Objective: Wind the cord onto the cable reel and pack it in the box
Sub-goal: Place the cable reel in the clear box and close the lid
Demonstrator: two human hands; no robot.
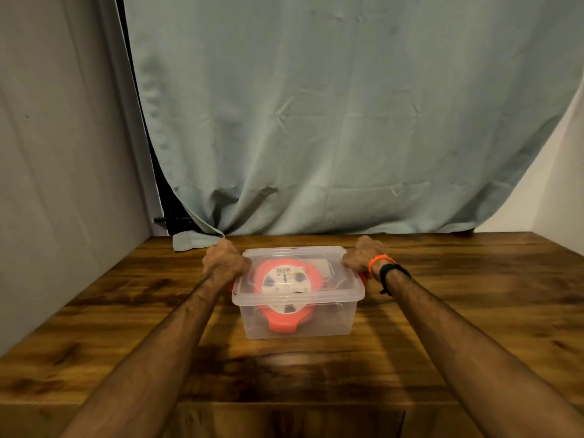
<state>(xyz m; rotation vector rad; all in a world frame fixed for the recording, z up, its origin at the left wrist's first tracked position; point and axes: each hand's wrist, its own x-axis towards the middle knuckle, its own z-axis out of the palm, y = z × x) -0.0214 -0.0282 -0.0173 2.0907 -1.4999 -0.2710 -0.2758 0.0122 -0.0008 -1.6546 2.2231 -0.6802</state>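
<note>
The orange cable reel [286, 287] lies inside the clear plastic box [297, 314], which stands on the wooden table [442, 311] with its clear lid [316, 257] on top. The left hand [225, 260] grips the lid's left edge and the right hand [363, 255] grips its right edge, fingers curled over the rim. A pale green curtain [347, 121] hangs behind the table.

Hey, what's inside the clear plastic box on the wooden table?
Inside the clear plastic box, under its lid, sits an orange cable reel with a white face. The cord itself can't be made out, and anything beneath the reel is hidden.
</note>
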